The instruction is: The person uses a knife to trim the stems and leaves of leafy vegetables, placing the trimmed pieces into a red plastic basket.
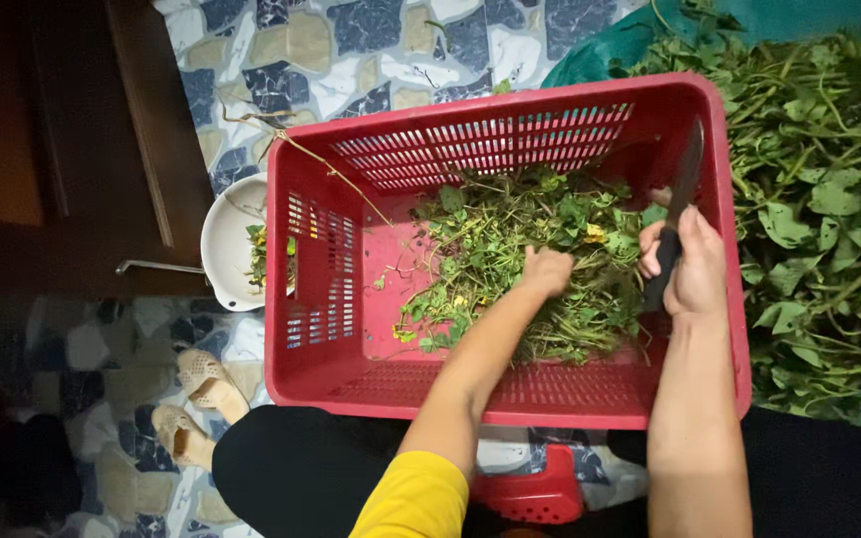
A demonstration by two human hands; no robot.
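Both hands work inside the red crate (296,299): the left hand (547,269) is closed in a fist on a tuft of the cut greens (510,259) heaped in the crate's middle, while the right hand (690,264) is wrapped tight round the handle of a dark knife (685,179), blade pointing up along the far right wall. These greens look light, limp and tangled, with thin stems likely to tear, so they are probably best gathered low by the stalks in a loose bunch.
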